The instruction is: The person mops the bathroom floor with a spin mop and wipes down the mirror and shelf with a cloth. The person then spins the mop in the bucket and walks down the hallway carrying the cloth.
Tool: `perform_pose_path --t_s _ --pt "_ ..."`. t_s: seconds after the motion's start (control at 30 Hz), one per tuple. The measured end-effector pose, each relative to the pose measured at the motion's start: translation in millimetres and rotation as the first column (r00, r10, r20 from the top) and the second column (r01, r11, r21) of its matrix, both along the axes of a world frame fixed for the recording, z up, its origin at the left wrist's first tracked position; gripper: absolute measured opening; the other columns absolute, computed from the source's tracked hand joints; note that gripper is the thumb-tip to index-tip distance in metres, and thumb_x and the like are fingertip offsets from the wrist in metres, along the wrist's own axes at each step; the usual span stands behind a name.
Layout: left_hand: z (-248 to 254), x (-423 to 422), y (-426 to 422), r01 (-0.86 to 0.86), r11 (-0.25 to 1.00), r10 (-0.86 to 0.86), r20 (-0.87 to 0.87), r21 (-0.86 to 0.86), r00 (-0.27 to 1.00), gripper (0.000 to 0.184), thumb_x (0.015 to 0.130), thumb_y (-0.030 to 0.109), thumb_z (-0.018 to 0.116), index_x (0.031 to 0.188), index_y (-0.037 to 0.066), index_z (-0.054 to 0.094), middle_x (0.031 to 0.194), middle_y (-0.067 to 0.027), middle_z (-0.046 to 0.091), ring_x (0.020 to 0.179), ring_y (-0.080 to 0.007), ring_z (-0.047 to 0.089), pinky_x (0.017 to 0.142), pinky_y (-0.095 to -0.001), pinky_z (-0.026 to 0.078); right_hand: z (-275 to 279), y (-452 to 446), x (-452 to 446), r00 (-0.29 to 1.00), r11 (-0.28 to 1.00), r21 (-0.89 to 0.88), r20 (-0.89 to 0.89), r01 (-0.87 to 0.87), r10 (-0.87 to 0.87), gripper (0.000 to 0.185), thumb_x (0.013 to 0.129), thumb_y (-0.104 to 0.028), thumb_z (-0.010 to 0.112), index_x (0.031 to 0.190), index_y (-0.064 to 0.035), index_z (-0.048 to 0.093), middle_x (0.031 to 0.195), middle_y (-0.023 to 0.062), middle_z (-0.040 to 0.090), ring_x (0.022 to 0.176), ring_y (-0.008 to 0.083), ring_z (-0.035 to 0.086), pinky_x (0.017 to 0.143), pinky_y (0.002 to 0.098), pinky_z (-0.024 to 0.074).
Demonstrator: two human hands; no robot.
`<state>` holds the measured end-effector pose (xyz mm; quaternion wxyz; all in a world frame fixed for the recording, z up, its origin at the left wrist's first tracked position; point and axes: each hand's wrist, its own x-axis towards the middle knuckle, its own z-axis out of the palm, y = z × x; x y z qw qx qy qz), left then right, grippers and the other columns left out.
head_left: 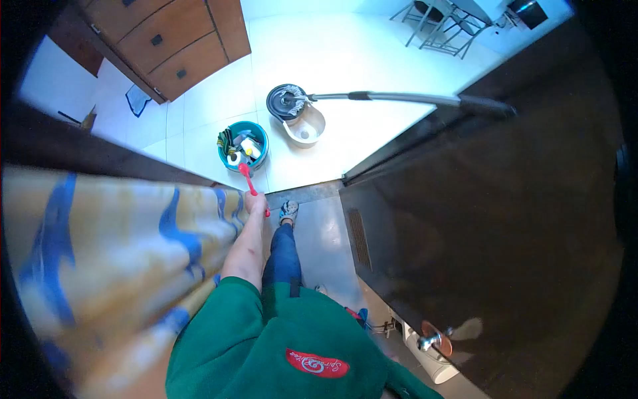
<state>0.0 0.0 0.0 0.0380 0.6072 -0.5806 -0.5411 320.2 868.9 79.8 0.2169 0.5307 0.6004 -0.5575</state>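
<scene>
My left hand [255,202] is closed round the handle of a red long-handled brush [248,178], its head pointing forward. Just beyond the brush head stands a teal bucket [264,150] filled with bottles, cloths and other cleaning items. To its right is a white mop bucket [318,135] with a dark round wringer basket. A mop [392,97] rests its stringy head in that basket, and its grey handle leans over to the right against the door side. My right hand is out of view; only a green sleeve shows at the bottom.
A patterned curtain [133,246] hangs close on my left. The dark door [478,219] stands open on my right, with a metal knob [430,342]. A raised threshold [307,194] crosses the doorway ahead. Beyond are a wooden cabinet [173,50] and folding chairs [458,26].
</scene>
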Motion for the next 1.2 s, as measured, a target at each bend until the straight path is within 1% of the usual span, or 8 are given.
perform_pose_path --t_s 0.23,0.47,0.73,0.87,0.93,1.03,1.07,1.2 --pt "-22 -55 -103 0.436 0.9 -0.38 0.48 -0.007 0.791 0.035 0.081 0.027 0.063 0.108 0.006 0.062 0.11 -0.0219 0.068 0.108 -0.0408 0.064 0.095 -0.0474 0.049 125 -285 -89 0.861 0.883 -0.284 0.247 -0.374 0.444 0.028 0.096 -0.031 0.06 0.11 -0.0079 0.065 0.086 0.0054 0.067 0.075 0.0157 0.062 0.07 0.0313 0.0512" --pt "-31 -127 -168 0.806 0.578 -0.665 0.644 0.123 0.379 0.032 0.085 0.022 0.062 0.112 0.007 0.064 0.112 -0.018 0.07 0.105 -0.0362 0.067 0.088 -0.0485 0.053 183 -443 -305 0.663 0.654 0.208 -0.038 -0.727 0.748 0.024 0.099 -0.018 0.061 0.121 -0.0071 0.06 0.096 0.0035 0.067 0.091 0.0137 0.062 0.081 0.0284 0.0505" --pt "-51 -132 -185 0.768 0.64 -0.669 0.482 -0.015 0.566 0.044 0.087 0.014 0.051 0.13 0.01 0.055 0.128 -0.0214 0.061 0.116 -0.0388 0.06 0.095 -0.0489 0.05 214 -559 -445 0.463 0.469 0.295 -0.094 -0.832 0.881 0.052 0.095 -0.015 0.065 0.142 -0.0097 0.044 0.134 0.0119 0.057 0.117 0.0193 0.058 0.095 0.0325 0.0493" --pt "-19 -124 -157 0.73 0.681 -0.672 0.45 0.061 0.589 0.062 0.081 0.014 0.058 0.141 0.012 0.043 0.13 -0.0231 0.055 0.119 -0.0424 0.057 0.098 -0.0524 0.048 217 -598 -540 0.616 0.809 0.156 -0.572 -0.567 0.542 0.074 0.094 -0.021 0.067 0.153 -0.0127 0.023 0.154 0.0167 0.034 0.132 0.031 0.046 0.109 0.042 0.0378" --pt "-21 -116 -139 0.755 0.656 -0.693 0.401 0.005 0.6 0.063 0.083 0.022 0.063 0.142 0.013 0.043 0.132 -0.0228 0.053 0.118 -0.0417 0.057 0.098 -0.0517 0.048 214 -631 -583 0.616 0.951 0.022 -0.757 -0.307 0.216 0.052 0.097 -0.028 0.062 0.142 -0.0135 0.042 0.15 0.0166 0.041 0.129 0.0302 0.048 0.11 0.0438 0.0334" --pt "0 -134 -99 0.792 0.572 -0.751 0.252 -0.213 0.61 0.072 0.083 0.03 0.069 0.146 0.011 0.04 0.137 -0.0225 0.05 0.121 -0.0399 0.055 0.101 -0.0492 0.046 229 -673 -640 0.51 0.97 -0.163 -0.859 -0.178 -0.05 0.022 0.099 -0.028 0.059 0.11 -0.0091 0.057 0.135 0.0176 0.056 0.13 0.0292 0.049 0.112 0.0437 0.0293" --pt "13 -152 -86 0.756 0.564 -0.76 0.15 -0.334 0.633 0.074 0.083 0.03 0.071 0.146 0.009 0.039 0.138 -0.0227 0.049 0.124 -0.04 0.053 0.102 -0.0483 0.045 235 -684 -654 0.459 0.941 -0.266 -0.877 -0.21 -0.146 0.024 0.1 -0.026 0.055 0.082 -0.0097 0.052 0.1 0.0107 0.065 0.11 0.0231 0.056 0.107 0.0418 0.0338" --pt "122 -249 -43 0.464 0.548 -0.726 -0.12 -0.696 0.678 0.082 0.08 0.033 0.077 0.146 0.004 0.038 0.141 -0.024 0.047 0.128 -0.0421 0.047 0.108 -0.0485 0.038 287 -735 -679 0.229 0.898 -0.349 -0.928 -0.268 -0.293 0.024 0.096 -0.021 0.058 0.077 -0.0115 0.048 0.072 0.0017 0.045 0.081 0.0176 0.047 0.098 0.0404 0.0368"
